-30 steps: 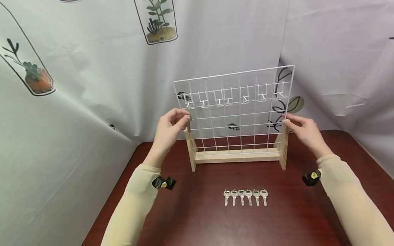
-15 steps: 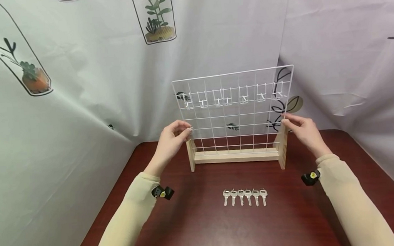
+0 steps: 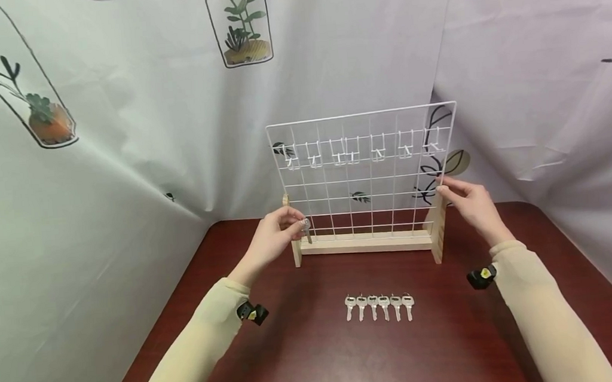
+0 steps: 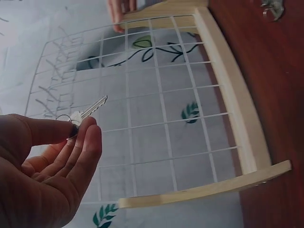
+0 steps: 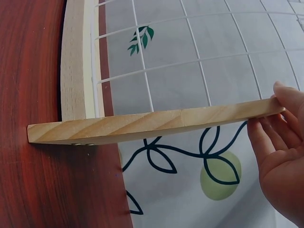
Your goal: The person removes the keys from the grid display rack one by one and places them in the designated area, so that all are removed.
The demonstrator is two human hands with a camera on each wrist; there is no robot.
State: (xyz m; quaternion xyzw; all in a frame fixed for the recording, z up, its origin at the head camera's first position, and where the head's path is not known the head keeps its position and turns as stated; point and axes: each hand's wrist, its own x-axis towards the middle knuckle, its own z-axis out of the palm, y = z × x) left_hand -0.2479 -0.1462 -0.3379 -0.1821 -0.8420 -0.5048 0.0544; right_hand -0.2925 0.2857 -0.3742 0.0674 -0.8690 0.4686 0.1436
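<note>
A silver key point(image 3: 307, 231) with a small ring hangs from my left hand point(image 3: 278, 236), pinched between thumb and fingers in front of the rack's left side. In the left wrist view the key point(image 4: 94, 107) points away from the fingertips. My right hand point(image 3: 473, 206) grips the top of the right wooden upright; in the right wrist view the thumb and fingers of that hand point(image 5: 283, 142) lie on either side of the wooden upright point(image 5: 161, 122). The white wire grid rack point(image 3: 359, 180) stands in its wooden base point(image 3: 366, 245), with several white hooks point(image 3: 378, 154) along its upper part.
A row of several silver keys point(image 3: 373, 305) lies on the dark red table point(image 3: 384, 364) in front of the rack. Behind the rack hangs a pale curtain point(image 3: 170, 106) with printed plants.
My left hand has moved down along the rack's left side and slightly right, and the key now hangs visibly below its fingers. The right hand keeps its place on the upright.
</note>
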